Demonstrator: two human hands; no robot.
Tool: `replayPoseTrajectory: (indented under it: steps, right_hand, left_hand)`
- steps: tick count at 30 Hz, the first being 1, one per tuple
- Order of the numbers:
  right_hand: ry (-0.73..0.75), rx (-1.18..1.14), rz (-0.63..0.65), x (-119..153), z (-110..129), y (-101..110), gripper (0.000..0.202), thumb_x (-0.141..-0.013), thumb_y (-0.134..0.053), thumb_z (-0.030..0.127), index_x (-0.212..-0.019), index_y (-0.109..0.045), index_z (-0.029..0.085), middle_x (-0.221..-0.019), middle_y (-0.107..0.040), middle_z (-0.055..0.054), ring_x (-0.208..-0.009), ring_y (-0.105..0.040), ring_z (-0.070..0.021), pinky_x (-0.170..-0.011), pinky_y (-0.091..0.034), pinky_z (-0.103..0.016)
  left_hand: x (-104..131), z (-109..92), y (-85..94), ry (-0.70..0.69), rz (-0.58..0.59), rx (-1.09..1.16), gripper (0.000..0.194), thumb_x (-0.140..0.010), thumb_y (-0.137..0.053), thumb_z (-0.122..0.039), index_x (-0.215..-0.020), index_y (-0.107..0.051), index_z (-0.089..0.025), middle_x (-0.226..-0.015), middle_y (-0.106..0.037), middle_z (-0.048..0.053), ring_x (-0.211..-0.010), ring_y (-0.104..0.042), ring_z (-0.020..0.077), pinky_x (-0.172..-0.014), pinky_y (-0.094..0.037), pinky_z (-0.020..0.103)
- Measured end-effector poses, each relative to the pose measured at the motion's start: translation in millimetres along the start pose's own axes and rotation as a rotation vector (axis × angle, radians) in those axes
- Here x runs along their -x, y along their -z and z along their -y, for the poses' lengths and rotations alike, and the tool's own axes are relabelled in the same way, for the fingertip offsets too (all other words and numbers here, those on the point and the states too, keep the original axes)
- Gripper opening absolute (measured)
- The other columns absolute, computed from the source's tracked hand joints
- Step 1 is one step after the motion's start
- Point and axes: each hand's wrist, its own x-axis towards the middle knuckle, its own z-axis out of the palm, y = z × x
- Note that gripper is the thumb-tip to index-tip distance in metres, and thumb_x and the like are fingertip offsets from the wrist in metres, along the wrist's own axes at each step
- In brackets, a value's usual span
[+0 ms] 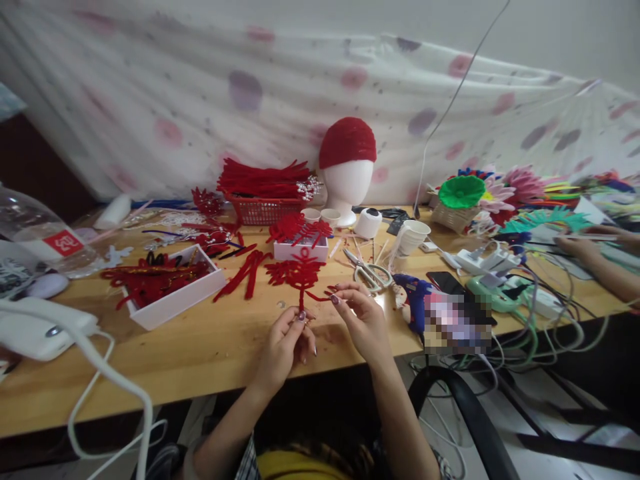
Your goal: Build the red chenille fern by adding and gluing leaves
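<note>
My left hand [286,340] pinches the stem of a red fuzzy pipe-cleaner ornament [299,272], holding it upright above the front of the table. Its top spreads into looped, leaf-like shapes. From the stem a loose red strand [319,297] runs out to the right, and the fingertips of my right hand [361,317] are closed on its end. Behind the ornament sits a small white box [305,251] with another red piece [300,229] on it. Scissors with pale handles [367,272] lie just beyond my right hand.
On the left stand an open white box [175,293] of red pieces and a plastic bottle [50,233]. A red basket [265,208] and a mannequin head [347,173] are at the back. A blue glue gun [413,300] and cables lie right. Another person's hand [583,247] is far right.
</note>
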Motion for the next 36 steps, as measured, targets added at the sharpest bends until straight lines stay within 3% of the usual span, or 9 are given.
replayPoseTrajectory:
  steps: [19, 28, 32, 36]
  right_hand:
    - [0.044, 0.09, 0.042, 2.1, 7.6, 1.7, 0.015, -0.086, -0.065, 0.033, -0.076, -0.068, 0.022, -0.094, -0.064, -0.007, -0.096, -0.062, -0.0231, -0.086, -0.046, -0.039]
    - [-0.049, -0.137, 0.128, -3.9, -5.8, 15.7, 0.017, -0.082, -0.07, 0.038, -0.078, -0.07, 0.022, -0.099, -0.065, -0.007, -0.102, -0.064, -0.0231, -0.088, -0.05, -0.038]
    - [-0.059, -0.187, 0.157, -2.2, -3.5, 7.9, 0.02, -0.079, -0.073, 0.042, -0.075, -0.071, 0.022, -0.096, -0.068, -0.006, -0.1, -0.065, -0.0232, -0.091, -0.05, -0.039]
    - [-0.029, -0.212, 0.106, 1.5, 3.8, -6.5, 0.019, -0.079, -0.072, 0.042, -0.075, -0.071, 0.023, -0.089, -0.067, -0.005, -0.09, -0.065, -0.0203, -0.082, -0.052, -0.035]
  left_hand:
    - [0.4, -1.5, -1.4, -0.013, -0.03, -0.037, 0.031, -0.085, -0.057, -0.05, -0.086, -0.057, -0.018, -0.045, -0.056, -0.006, -0.034, -0.041, 0.0077, -0.039, -0.029, 0.019]
    - [0.4, 0.2, -0.6, 0.013, -0.023, -0.044, 0.031, -0.086, -0.055, -0.048, -0.088, -0.055, -0.018, -0.044, -0.056, -0.007, -0.034, -0.04, 0.0069, -0.038, -0.027, 0.018]
    - [0.3, 0.0, -0.6, 0.027, -0.006, -0.053, 0.032, -0.083, -0.058, -0.048, -0.087, -0.057, -0.017, -0.044, -0.057, -0.006, -0.033, -0.039, 0.0074, -0.038, -0.028, 0.019]
    - [1.1, -1.8, -2.1, 0.035, 0.022, -0.085, 0.032, -0.081, -0.06, -0.048, -0.087, -0.059, -0.016, -0.043, -0.059, -0.003, -0.034, -0.042, 0.0089, -0.039, -0.031, 0.02]
